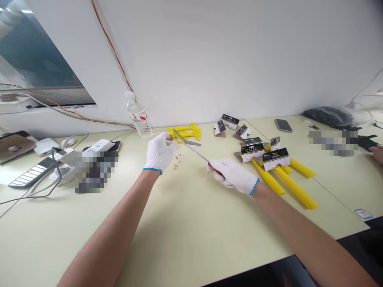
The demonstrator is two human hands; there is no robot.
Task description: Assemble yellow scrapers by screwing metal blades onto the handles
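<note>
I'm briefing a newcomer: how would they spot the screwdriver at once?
Above the pale table, find the white-gloved right hand. It grips the screwdriver, whose thin metal shaft points toward the left hand. Unlike the yellow tools nearby, it has a red handle.

Clear plastic bottle [139,118] with a red-and-white label, standing by the wall [209,52] near some thin red and yellow wires [111,44]. Left end of the worktop [167,243] is kinda messy: white power strip [98,147], white box [46,146], grey cord [36,196]. Over right, a dark phone [283,125] lying flat, plus a blue-edged sticker [363,214].
</note>
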